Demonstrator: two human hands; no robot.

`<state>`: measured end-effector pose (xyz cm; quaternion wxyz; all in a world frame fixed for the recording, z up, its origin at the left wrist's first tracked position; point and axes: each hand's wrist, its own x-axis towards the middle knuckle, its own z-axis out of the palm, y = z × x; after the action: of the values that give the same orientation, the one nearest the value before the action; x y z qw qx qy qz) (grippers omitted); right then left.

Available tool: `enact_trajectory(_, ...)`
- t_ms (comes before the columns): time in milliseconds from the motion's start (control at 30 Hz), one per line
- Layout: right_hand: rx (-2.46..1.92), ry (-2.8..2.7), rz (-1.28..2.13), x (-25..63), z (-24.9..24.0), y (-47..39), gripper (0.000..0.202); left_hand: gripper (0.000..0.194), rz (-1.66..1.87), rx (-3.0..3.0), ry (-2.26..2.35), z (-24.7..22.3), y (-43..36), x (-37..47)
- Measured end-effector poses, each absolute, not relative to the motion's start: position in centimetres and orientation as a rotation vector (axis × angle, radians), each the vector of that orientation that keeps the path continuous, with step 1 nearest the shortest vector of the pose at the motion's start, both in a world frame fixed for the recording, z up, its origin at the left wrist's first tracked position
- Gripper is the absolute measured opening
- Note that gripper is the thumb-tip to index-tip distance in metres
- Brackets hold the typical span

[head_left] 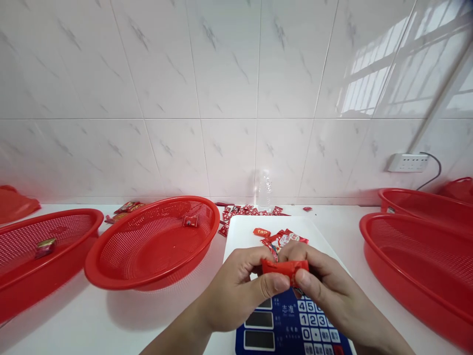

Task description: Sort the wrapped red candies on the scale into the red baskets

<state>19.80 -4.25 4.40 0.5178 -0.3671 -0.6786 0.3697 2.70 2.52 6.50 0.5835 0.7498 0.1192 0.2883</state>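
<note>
Both hands meet above a white and blue scale [236,231]. Between the thumb and fingers of my left hand [244,283] is the left part of a small red packet [283,266]. My right hand [321,278] pinches the same packet at its right end, with the thumb on the near side. Just beyond the hands, several red printed packets [283,238] lie in a heap on the white plate of the scale, with a single red piece [261,231] to their left. The scale's keypad [314,320] and dark displays show below the hands.
Left of the scale, a red basket [148,281] holds one small packet [190,221]; another basket [48,276] farther left also holds one. Red baskets [414,276] stand at the right. By the wall are a clear bottle [265,190], scattered red packets [242,210] and a power socket [408,162].
</note>
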Motion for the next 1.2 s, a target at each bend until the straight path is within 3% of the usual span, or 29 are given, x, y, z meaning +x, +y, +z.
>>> enact_trajectory(633,-0.907,-1.681,0.887,19.8,4.5,-4.6,0.022,0.03,0.697,1.891,0.32,6.9,1.8,2.5)
enact_trajectory(867,-0.999,-1.666,0.672,19.3,5.1,-4.2,0.02,0.03,0.723,1.881,0.352,6.4,2.9,3.1)
enact_trajectory(1067,-1.018,-1.669,0.551,19.4,6.1,-3.8,0.017,0.031,0.88,1.861,0.419,5.3,4.2,3.1)
enact_trajectory(1200,-1.074,-1.575,0.583,19.6,5.6,-4.1,0.014,0.02,1.066,1.7,0.491,5.2,4.5,3.2)
